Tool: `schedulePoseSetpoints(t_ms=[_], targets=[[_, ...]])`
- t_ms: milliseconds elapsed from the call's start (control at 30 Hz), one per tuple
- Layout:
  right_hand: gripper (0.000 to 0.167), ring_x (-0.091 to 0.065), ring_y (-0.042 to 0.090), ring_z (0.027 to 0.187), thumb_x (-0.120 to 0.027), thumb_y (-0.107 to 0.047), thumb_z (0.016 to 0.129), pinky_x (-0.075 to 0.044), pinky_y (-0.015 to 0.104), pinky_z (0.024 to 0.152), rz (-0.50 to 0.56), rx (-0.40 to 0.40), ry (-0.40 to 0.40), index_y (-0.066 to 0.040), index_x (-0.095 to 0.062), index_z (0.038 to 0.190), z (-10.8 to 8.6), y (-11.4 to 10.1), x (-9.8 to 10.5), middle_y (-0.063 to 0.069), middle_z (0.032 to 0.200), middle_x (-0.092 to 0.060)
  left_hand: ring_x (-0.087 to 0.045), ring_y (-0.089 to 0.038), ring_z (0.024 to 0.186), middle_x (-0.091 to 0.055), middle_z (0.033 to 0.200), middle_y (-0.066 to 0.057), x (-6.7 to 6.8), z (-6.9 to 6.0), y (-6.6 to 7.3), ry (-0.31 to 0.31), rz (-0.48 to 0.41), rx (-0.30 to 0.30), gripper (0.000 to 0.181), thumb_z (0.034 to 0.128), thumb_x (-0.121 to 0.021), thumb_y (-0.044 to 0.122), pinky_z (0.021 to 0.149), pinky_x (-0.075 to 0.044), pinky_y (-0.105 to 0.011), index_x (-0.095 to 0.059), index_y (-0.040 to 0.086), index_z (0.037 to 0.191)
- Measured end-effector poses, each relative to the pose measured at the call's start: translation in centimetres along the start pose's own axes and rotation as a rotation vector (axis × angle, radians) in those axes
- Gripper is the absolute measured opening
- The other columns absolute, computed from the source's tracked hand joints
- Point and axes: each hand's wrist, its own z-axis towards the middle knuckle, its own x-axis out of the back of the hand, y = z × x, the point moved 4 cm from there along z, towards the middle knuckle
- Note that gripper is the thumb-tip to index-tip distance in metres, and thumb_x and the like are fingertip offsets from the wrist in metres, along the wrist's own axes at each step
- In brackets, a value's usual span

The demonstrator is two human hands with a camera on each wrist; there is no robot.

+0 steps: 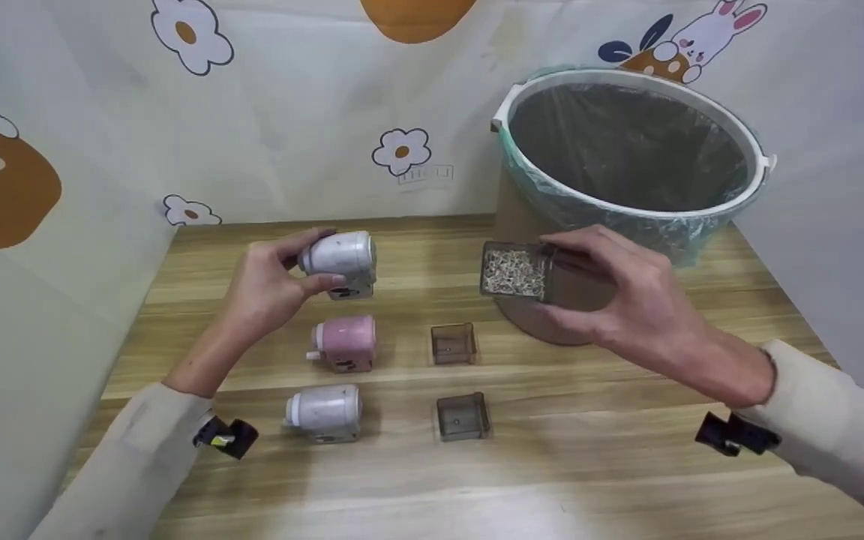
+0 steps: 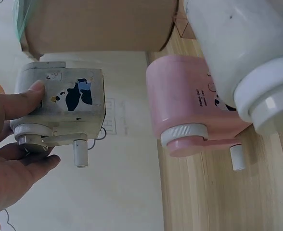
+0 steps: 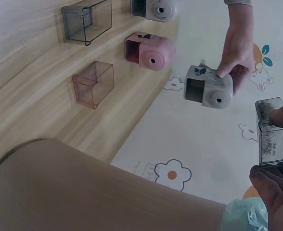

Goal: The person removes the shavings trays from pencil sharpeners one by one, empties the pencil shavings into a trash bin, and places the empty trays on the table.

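Observation:
My left hand [image 1: 271,281] grips a white crank pencil sharpener [image 1: 342,259] above the table, fingers behind and thumb in front. Its drawer slot gapes in the right wrist view. Between fingers and thumb, my right hand [image 1: 638,296] holds a clear shavings drawer [image 1: 514,271] beside the bin, pencil shavings inside it. Below the left hand stand a pink pencil sharpener [image 1: 348,343] and another white pencil sharpener [image 1: 327,412]. To their right lie a brownish see-through drawer [image 1: 453,345] and a grey see-through drawer [image 1: 462,418], each standing apart from the sharpeners.
A large bin [image 1: 533,322] with a white rim [image 1: 597,202] and a thin greenish liner stands at the back right, close to my right hand. The wooden table [image 1: 574,472] meets a light cloth wall [image 1: 289,112] printed with flowers and rabbits.

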Motion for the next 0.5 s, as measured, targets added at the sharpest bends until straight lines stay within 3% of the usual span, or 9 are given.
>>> schedulePoseSetpoints(t_ms=[200,300,500], targets=[[0.061,-0.062,0.002,0.111,-0.089,0.004,0.067,-0.048,0.008,0.099,-0.003,-0.009,0.023,0.002,-0.064,0.123,0.7,-0.3,2.0,0.012,0.116,-0.072,-0.066,-0.037,0.117,-0.058,0.140,-0.025,-0.2,1.1,-1.6,-0.019,-0.026,0.037,0.064,0.0822,-0.080,0.005,0.071,-0.060,-0.017,-0.056,0.011,0.142],[0.062,-0.063,0.000,0.111,-0.089,0.004,0.067,-0.051,0.010,0.098,0.011,-0.052,0.034,0.000,-0.065,0.124,1.1,0.0,3.0,0.010,0.117,-0.070,-0.066,-0.036,0.114,-0.058,0.140,-0.026,-0.3,1.5,-2.2,-0.027,-0.030,0.053,0.065,0.0824,-0.079,0.005,0.069,-0.059,-0.016,-0.056,0.011,0.142],[0.066,-0.067,0.011,0.114,-0.090,0.002,0.067,-0.052,0.015,0.100,0.040,-0.116,0.063,-0.008,-0.065,0.127,2.1,1.0,4.7,0.006,0.120,-0.067,-0.066,-0.034,0.111,-0.059,0.139,-0.025,-0.5,2.1,-3.0,-0.034,-0.034,0.082,0.066,0.0818,-0.079,0.005,0.071,-0.060,-0.018,-0.055,0.011,0.142]])
